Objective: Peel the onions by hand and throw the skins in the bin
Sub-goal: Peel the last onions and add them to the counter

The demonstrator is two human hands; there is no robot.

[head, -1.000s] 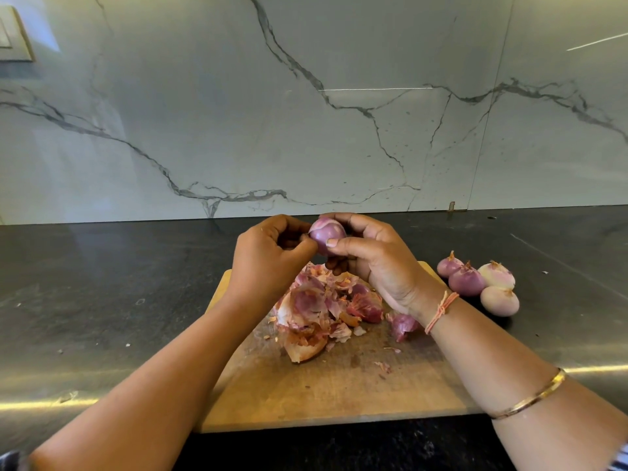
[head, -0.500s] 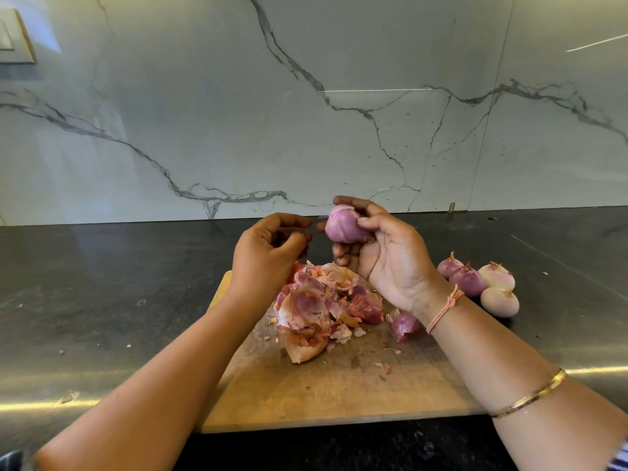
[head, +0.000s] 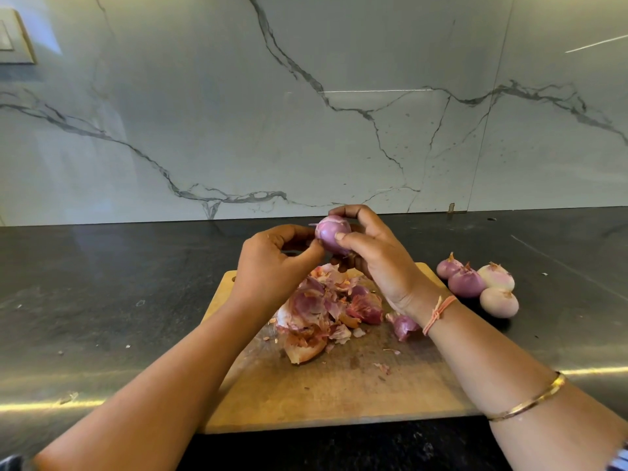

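Observation:
My right hand (head: 377, 256) holds a small purple onion (head: 331, 232) in the air above the far end of the wooden cutting board (head: 339, 392), with thumb and fingers curled round it. My left hand (head: 272, 263) is curled beside it, thumb and fingertips pinching at the onion's left side. A heap of pink and brown onion skins (head: 326, 314) lies on the board under both hands. A loose purple skin piece (head: 404, 326) lies by my right wrist. No bin is in view.
Several peeled onions (head: 475, 283) sit in a cluster on the dark counter (head: 102, 300) to the right of the board. A white marble wall (head: 306, 113) rises behind the counter. Small skin flakes dot the board.
My right hand with the onion rose and drew away from the left hand, then both hands came together again at the onion, which is now turned with its smooth side toward me.

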